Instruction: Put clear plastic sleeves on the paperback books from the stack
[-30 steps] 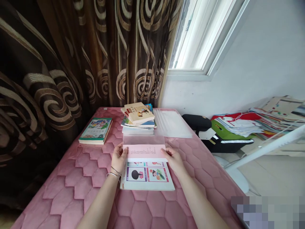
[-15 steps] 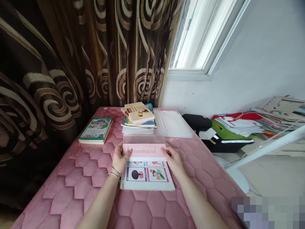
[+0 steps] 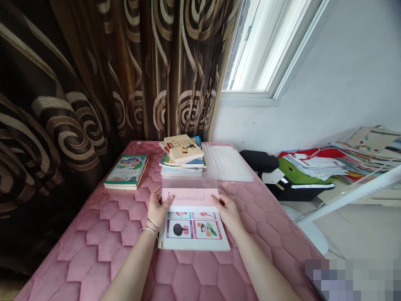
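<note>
An illustrated book [image 3: 196,243] lies on the pink quilted mattress with colourful picture panels showing. Its pink printed cover page [image 3: 191,198] is raised at the far end, and a clear plastic book cover [image 3: 191,182] sticks out beyond its top edge. My left hand [image 3: 159,207] pinches the left edge of the pink page, thumb on top and fingers behind. At the right edge my right hand [image 3: 228,209] grips it in the same way. How far the plastic wraps around the page, I cannot tell.
Behind the book stands a stack of books [image 3: 184,152]. Clear plastic sheets [image 3: 230,163] lie to its right. A green-edged book [image 3: 125,171] rests at the left. Right of the mattress [image 3: 115,255] are a white lamp stand [image 3: 351,198] and piled papers [image 3: 316,165].
Almost nothing differs. My right thumb has shifted very slightly left on the pink page, while both hands keep their hold.
</note>
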A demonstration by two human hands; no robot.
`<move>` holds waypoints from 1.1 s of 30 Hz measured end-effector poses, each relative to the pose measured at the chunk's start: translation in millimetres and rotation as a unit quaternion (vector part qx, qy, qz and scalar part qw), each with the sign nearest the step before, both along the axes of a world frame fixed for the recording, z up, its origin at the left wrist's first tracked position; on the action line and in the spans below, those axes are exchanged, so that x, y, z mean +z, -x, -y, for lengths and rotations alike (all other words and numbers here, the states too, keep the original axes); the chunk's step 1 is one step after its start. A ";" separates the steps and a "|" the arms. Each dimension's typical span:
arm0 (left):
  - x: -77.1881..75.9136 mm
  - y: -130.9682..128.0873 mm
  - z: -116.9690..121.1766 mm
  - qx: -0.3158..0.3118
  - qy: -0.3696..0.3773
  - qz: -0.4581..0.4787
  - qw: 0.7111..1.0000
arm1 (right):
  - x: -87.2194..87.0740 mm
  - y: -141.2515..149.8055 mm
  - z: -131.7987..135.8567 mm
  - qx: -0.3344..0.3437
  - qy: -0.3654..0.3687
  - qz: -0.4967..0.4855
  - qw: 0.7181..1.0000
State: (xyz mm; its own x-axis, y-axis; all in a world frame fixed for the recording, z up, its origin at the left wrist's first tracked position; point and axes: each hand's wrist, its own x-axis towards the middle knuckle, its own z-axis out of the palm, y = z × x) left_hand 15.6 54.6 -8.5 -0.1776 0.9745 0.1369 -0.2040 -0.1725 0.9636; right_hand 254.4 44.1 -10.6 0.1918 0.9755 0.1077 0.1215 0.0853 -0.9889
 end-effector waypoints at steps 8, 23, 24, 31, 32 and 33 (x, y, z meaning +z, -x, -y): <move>0.7 2.0 2.2 -0.010 -0.020 0.007 1.000 | -5.7 0.0 -2.4 -0.018 -0.019 0.025 0.999; -2.9 2.3 -1.3 -0.016 -0.025 0.029 0.999 | 5.9 -0.1 3.6 0.053 0.015 -0.096 0.994; -3.1 2.5 -1.4 -0.016 -0.023 0.030 0.999 | 5.1 -0.2 3.1 0.052 0.015 -0.095 0.994; -1.6 2.3 0.0 -0.017 -0.014 0.027 0.999 | 0.0 -1.3 0.5 0.053 0.015 -0.098 0.994; -1.2 2.1 0.3 -0.019 -0.012 0.027 0.999 | -0.7 -1.4 0.3 0.052 0.016 -0.097 0.994; -0.8 1.9 0.5 -0.020 -0.010 0.029 0.999 | -1.2 -1.4 0.1 0.051 0.017 -0.095 0.994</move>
State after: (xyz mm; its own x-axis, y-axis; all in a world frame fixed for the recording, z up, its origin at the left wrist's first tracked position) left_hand 13.7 54.1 -9.3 -0.1457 0.9783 0.1472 -0.2659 -0.1820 0.9467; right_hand 255.8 44.0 -11.8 0.1063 0.9933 0.0455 -0.0743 0.0536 -0.9958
